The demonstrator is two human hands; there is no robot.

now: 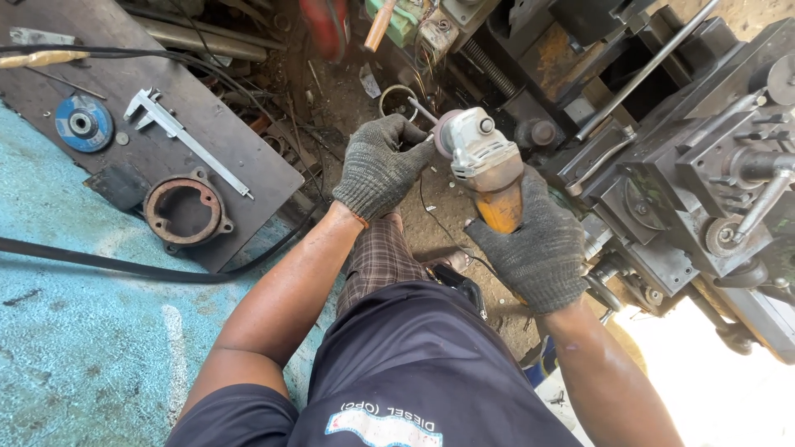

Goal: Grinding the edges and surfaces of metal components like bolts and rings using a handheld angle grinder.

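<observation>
Right hand (534,248), gloved: grip closed around the orange body of an angle grinder (484,165), wrist behind the tool, so its weight hangs steady in front of the knees. The grey gear head points away from the grip, up and to the left.

Left hand (381,165), gloved: fingers closed at the grinder's disc (445,134), just left of the head. What the fingers pinch is hidden behind the glove; judged, the hand steadies the disc or its fitting while the right hand holds the body fixed. A thin metal rod (421,110) sticks out just beyond the left fingers.

Beyond the left grip, on the dirt floor, lies a wire ring (396,98). Right of the right grip stands a heavy machine (696,165) with levers and handwheels.

Well left of both grips, a dark board (124,165) lies on the blue floor (83,331) and carries a rusty ring-shaped flange (184,211), a caliper (178,136) and a spare blue-labelled grinding disc (81,122), laid flat within reach. A black cable (124,266) runs across the floor below the board.
</observation>
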